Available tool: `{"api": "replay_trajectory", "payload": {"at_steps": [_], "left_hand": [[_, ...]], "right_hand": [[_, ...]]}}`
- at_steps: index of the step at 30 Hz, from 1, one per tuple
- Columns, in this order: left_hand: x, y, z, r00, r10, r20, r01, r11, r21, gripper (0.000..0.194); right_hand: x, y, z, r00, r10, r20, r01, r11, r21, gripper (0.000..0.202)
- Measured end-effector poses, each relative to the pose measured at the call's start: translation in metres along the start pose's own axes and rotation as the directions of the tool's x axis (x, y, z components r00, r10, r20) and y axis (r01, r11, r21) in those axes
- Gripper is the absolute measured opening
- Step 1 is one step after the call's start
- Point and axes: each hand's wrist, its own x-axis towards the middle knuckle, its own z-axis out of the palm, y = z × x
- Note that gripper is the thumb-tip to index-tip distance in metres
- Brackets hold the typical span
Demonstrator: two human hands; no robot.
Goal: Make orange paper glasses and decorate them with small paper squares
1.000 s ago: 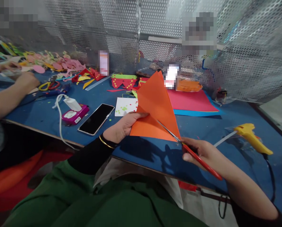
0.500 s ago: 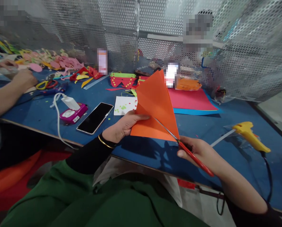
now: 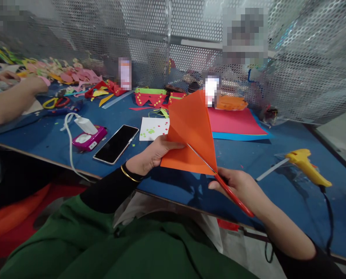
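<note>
The left hand (image 3: 149, 155) grasps the orange paper (image 3: 191, 124) above the counter (image 3: 245, 153). The right hand (image 3: 244, 188) holds the red scissors (image 3: 233, 197), with their blades at this paper.

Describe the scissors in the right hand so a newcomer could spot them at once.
At the blue table, find the orange sheet gripped by the left hand; the scissors, in the right hand, meet its lower part. Their red handle and thin metal blade set them apart from the yellow glue gun farther right.
</note>
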Motion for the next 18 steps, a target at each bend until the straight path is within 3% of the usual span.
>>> {"api": "replay_trajectory", "payload": {"at_steps": [8, 14, 18], "left_hand": [[-0.0002, 0.0021, -0.0021, 1.0, -0.006, -0.021, 0.006, 0.999, 0.033, 0.032], [0.0037, 0.0007, -0.0032, 0.999, -0.043, 0.012, 0.044, 0.998, -0.034, 0.04], [0.0052, 0.0019, -0.0024, 0.995, -0.1, 0.016, 0.101, 0.987, -0.122, 0.038]], "right_hand": [[0.0005, 0.0014, 0.006, 0.995, -0.048, -0.087, 0.048, 0.999, -0.002, 0.064], [0.0015, 0.0034, 0.0096, 0.997, -0.042, -0.058, 0.043, 0.999, 0.019, 0.07], [-0.0011, 0.0019, 0.0074, 0.995, -0.047, -0.085, 0.048, 0.999, 0.006, 0.062]]}}
